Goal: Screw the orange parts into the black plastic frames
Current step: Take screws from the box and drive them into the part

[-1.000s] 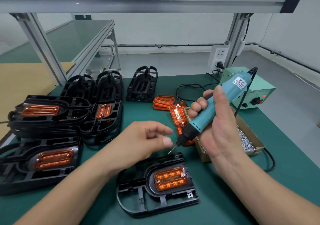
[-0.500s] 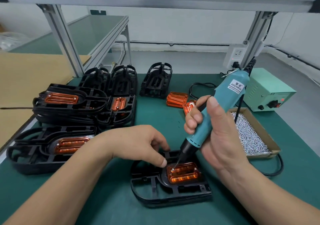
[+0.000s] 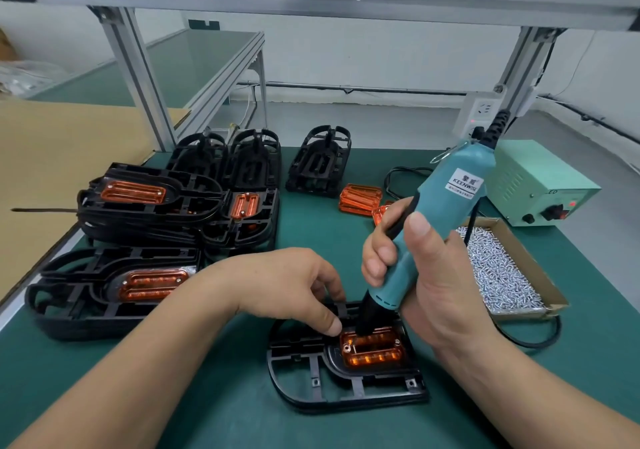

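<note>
A black plastic frame [image 3: 346,393] lies flat on the green mat near me. An orange part [image 3: 372,348] sits in its right recess, with a screw showing at each end. My left hand [image 3: 294,289] holds the frame's far edge, fingers curled over it and the thumb pressing beside the orange part. My right hand [image 3: 433,293] grips a teal electric screwdriver [image 3: 446,206], held steeply. Its black nose comes down on the orange part's far left corner; the bit tip is hidden.
Stacked frames with orange parts fitted [image 3: 145,203] lie at the left, one more [image 3: 104,293] in front of them. Bare frames [image 3: 320,164] stand behind. Loose orange parts [image 3: 360,199], a cardboard box of screws [image 3: 498,272] and a green power unit [image 3: 540,185] are at the right.
The screwdriver came down from above the frame onto the orange part. My left hand dropped from mid-air to the frame's edge. The view has shifted closer.
</note>
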{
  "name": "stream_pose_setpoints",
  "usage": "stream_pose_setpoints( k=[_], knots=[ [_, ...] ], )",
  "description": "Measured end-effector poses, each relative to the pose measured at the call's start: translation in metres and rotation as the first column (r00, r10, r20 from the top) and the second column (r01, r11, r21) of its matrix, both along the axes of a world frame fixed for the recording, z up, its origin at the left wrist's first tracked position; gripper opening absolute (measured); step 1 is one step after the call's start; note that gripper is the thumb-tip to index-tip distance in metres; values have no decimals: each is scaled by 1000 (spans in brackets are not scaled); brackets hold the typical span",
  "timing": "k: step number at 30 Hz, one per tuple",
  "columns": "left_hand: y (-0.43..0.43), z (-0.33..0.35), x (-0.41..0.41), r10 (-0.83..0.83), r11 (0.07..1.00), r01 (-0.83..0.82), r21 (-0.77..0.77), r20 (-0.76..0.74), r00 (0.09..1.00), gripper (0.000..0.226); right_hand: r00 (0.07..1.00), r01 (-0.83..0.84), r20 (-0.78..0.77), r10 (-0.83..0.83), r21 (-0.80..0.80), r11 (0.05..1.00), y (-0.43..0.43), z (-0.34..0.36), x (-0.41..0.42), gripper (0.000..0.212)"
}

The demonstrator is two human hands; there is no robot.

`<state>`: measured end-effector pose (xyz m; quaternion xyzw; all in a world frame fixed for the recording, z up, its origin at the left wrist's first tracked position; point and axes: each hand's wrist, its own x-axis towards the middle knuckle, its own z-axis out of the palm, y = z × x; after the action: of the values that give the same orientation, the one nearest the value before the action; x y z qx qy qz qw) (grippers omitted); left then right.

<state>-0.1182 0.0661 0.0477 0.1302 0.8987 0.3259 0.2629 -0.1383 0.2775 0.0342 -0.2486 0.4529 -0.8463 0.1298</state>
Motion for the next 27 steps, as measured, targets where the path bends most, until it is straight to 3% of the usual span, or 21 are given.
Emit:
stream_pose_setpoints(
  k=[9, 12, 18, 27],
  knots=[
    [4, 2, 1, 33, 991, -16, 133, -129, 991, 33, 993, 95, 90, -83, -139, 986, 13, 8, -16, 38],
    [10, 2, 4, 24, 982, 3, 191, -138, 990, 34, 982, 167, 126, -144, -194, 967, 19, 13, -20, 27],
    [19, 0, 8, 61, 976, -32, 217, -127, 990, 34, 968, 240, 138, -210, -257, 936, 25, 23, -22, 27],
    [28, -2, 8, 123, 924, -86, 373, -78, 989, 9, 964, 259, 140, -228, -266, 929, 26, 26, -20, 25]
  ],
)
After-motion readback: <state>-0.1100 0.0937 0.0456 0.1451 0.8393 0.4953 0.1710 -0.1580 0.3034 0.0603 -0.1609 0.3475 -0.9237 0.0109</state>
